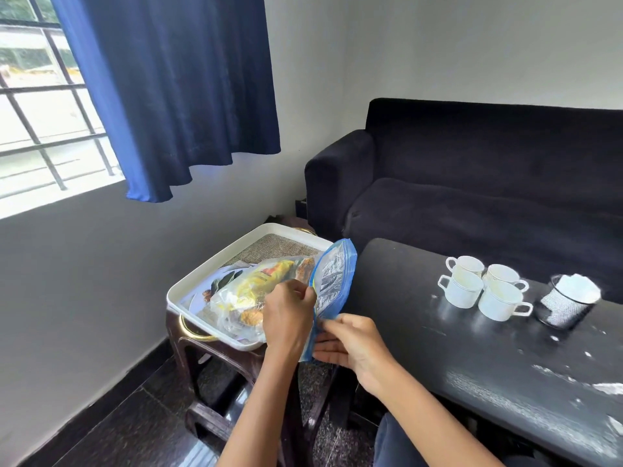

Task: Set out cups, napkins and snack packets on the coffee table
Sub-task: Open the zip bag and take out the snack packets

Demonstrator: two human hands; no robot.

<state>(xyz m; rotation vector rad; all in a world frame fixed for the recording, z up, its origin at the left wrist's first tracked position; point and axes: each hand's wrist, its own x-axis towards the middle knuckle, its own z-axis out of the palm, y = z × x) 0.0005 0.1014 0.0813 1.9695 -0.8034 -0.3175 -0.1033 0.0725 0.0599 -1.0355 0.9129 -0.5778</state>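
Note:
A blue-edged, silvery snack packet (333, 274) stands on edge between the white tray (215, 264) and the black coffee table (455, 358). My left hand (286, 318) pinches its near left edge. My right hand (350, 345) pinches the lower edge, fingers spread under it. More snack packets (249, 291), clear and yellow, lie in the tray. Several white cups (485, 288) stand grouped on the coffee table. Beside them a dark mesh holder (566, 305) contains white napkins.
The tray rests on a dark brown stool (215, 365) with a gold handle showing at its near end. A dark sofa (472, 183) stands behind the coffee table. A blue curtain (175, 96) hangs at the window on the left. The floor is glossy black.

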